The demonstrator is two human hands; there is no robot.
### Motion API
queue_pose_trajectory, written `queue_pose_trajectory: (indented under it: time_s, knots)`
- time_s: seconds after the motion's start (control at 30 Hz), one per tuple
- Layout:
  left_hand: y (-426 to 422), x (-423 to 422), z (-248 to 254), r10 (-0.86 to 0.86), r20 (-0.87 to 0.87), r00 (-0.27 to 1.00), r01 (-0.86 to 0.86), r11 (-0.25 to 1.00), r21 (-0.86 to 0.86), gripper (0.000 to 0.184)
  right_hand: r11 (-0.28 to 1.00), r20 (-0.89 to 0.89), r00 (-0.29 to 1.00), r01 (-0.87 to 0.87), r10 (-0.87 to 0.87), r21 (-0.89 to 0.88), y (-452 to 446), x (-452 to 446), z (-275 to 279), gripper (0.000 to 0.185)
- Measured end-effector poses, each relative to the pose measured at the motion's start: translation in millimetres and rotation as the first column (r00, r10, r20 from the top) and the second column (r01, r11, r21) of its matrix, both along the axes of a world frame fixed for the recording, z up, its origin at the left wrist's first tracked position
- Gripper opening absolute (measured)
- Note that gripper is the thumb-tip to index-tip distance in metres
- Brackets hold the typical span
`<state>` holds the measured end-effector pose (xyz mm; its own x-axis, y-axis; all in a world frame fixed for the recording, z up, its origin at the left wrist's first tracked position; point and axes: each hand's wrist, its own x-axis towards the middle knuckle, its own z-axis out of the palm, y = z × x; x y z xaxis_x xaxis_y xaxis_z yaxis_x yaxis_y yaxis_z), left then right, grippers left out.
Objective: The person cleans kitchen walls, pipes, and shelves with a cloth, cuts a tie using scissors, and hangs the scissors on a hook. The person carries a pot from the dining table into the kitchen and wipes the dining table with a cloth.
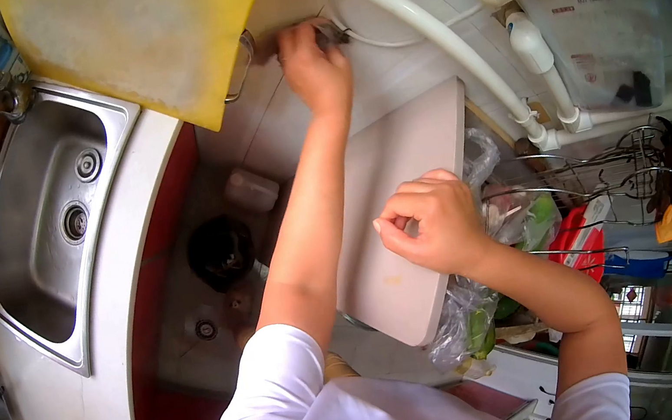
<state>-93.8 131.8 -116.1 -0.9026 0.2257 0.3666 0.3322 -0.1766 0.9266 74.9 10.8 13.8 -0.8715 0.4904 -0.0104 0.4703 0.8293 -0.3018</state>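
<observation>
My left hand [314,68] is stretched out to the tiled wall at the top middle, its fingers curled at a small dark, blurred thing [331,32] near the end of a white cable [388,41]. What the fingers hold is partly hidden behind them. My right hand [435,225] is loosely closed over a pale pinkish board [383,145], thumb against the curled fingers. Nothing shows between them. Left of my left hand is a metal handle [247,64] beside a yellow-edged panel [142,38].
A steel sink [27,232] is set in the white counter [130,269] at left. White pipes [410,13] run down the wall. At right are a wire rack [579,189] and plastic bags [464,322] with green vegetables. A dark round object [221,253] lies on the floor.
</observation>
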Motion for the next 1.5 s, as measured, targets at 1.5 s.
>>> queue_pose_trajectory:
  time_s: [1.5]
  knots:
    - [-8.5, -58.4, -70.7, -0.155, 0.068, 0.986, 0.161, 0.981, -0.104, 0.023, 0.997, -0.065, 0.995, 0.073, -0.071, 0.023, 0.8, -1.6, 0.2, 0.019]
